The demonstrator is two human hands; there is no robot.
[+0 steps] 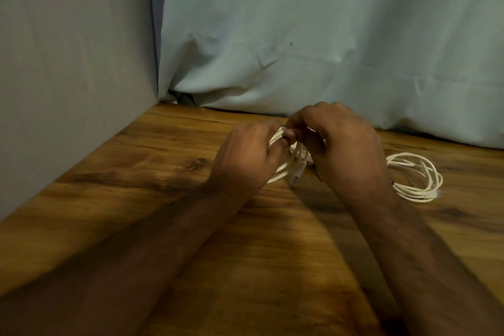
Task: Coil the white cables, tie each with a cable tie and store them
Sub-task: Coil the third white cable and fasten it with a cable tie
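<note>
Nearest: bare forearms over wood table (136,199), both reaching fwd to meet mid-table. L hand (245,155) curled round the coil (293,162), fingers thru the loops, prob. to stop them springing apart. R hand (346,150) fingers bent, tips pinched together at top of coil, right by L fingertips; whether it pinches a tie or just the cable, can't tell, too blurred. Coil held just above table, connector end hanging at bottom. Looks like tying step on this one. Just beside R wrist, 2nd coil (414,177) lies flat on table, loose-ish, no tie visible. Far: pale cloth (327,35) draped at table's back edge, grey panel (68,63) on left. No storage spot in sight.
</note>
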